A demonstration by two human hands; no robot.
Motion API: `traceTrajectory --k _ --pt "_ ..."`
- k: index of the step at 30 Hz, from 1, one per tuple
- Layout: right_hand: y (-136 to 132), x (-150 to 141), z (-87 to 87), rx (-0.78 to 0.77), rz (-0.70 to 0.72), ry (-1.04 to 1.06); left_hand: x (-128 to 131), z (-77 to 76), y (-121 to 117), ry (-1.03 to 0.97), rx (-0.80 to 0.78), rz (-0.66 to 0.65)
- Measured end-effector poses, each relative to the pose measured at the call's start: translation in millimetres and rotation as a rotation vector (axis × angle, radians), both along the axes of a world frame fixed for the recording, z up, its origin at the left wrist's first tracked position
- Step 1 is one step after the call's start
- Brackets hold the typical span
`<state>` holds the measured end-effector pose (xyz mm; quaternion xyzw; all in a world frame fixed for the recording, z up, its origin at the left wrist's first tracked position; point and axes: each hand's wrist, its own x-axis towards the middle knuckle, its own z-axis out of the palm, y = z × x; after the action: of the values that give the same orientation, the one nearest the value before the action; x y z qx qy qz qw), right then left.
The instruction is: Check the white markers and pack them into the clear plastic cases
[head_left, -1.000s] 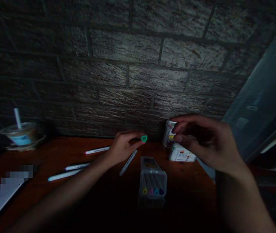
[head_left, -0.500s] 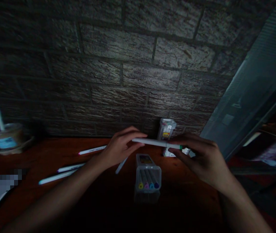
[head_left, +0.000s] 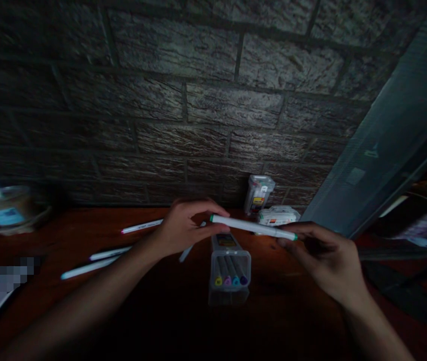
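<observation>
A white marker with green ends (head_left: 253,227) is held level above the wooden table (head_left: 123,281). My left hand (head_left: 185,228) pinches its left end and my right hand (head_left: 322,253) pinches its right end. Just below the marker lies a clear plastic marker case (head_left: 229,268) with several coloured marker caps showing at its near end. Three loose white markers (head_left: 104,255) lie on the table left of my left hand.
A second clear marker case (head_left: 258,194) stands upright against the brick wall (head_left: 206,105), with a flat white pack (head_left: 278,215) beside it. A plastic cup with a straw (head_left: 5,210) sits at far left. A dark glass panel (head_left: 390,145) rises at right.
One second ago my left hand alone held the green-capped marker while my right hand was up by the upright case. My right hand then took the other end, and the marker now lies slightly tilted between both hands.
</observation>
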<state>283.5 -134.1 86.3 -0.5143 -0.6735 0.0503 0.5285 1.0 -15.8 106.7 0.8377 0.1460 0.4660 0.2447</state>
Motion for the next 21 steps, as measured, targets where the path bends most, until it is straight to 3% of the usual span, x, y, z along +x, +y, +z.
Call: traceTrajectory --k 7,12,21 --pt "9 0 -15.7 -0.297 0.235 0.260 3 -2.1 -5 0.049 -0.047 0.026" --pt "13 -4 -25.6 -0.343 0.288 0.250 5 -2.2 -9 0.054 -0.061 0.009" --pt "12 -6 -27.0 -0.346 0.303 0.284 5 -5.4 -4 0.061 -0.094 0.025"
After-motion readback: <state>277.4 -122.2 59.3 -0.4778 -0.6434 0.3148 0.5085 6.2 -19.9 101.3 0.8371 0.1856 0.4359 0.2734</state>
